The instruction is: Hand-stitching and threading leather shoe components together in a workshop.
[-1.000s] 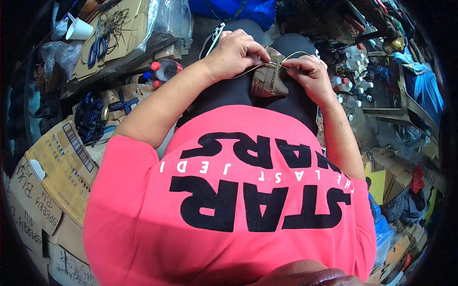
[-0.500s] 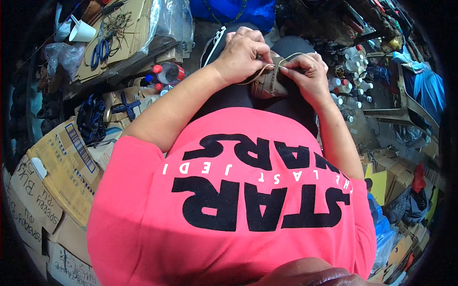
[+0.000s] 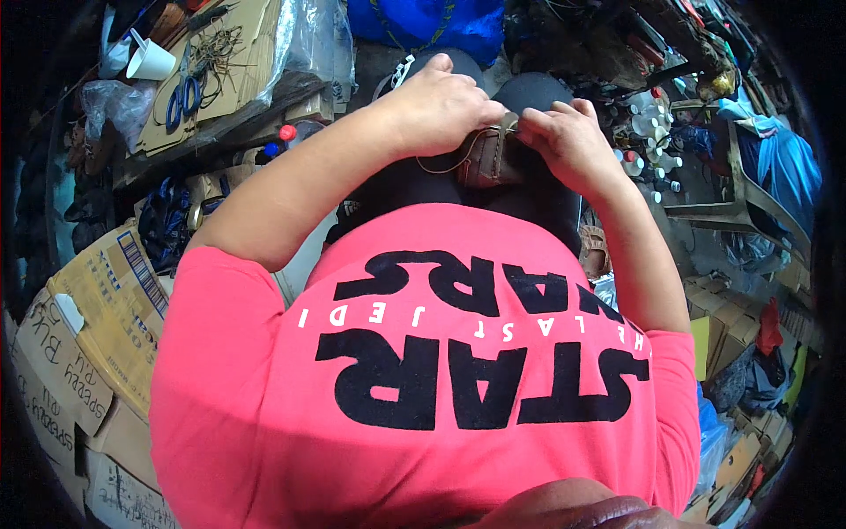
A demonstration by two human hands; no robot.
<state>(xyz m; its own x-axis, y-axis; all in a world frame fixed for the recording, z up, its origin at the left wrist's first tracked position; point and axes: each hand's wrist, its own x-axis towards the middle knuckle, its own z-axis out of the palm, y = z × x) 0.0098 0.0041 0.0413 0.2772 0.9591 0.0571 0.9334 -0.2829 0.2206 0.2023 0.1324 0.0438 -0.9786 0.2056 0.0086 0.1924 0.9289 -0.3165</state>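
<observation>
Bounding the far side of the work area, a blue plastic bag (image 3: 427,25) lies just beyond the knees. Flattened cardboard (image 3: 256,40) carrying blue-handled scissors (image 3: 183,102) borders the left; plastic bottles (image 3: 649,123) border the right, apart from the right forearm. The two forearms limit sideways room; a dark strip of trousers (image 3: 414,196) separates the workpiece from the pink shirt (image 3: 423,353). The workpiece, a brown stitched leather piece (image 3: 480,170), sits over the lap between the hands. A raised seam runs down it, and a thin tan cord (image 3: 439,172) loops out leftward. The left hand (image 3: 445,108) arches palm-down, fingertips bunched at the upper edge; the right hand (image 3: 571,141) is half-curled at the right edge. Whether either hand grips leather or cord cannot be determined.
</observation>
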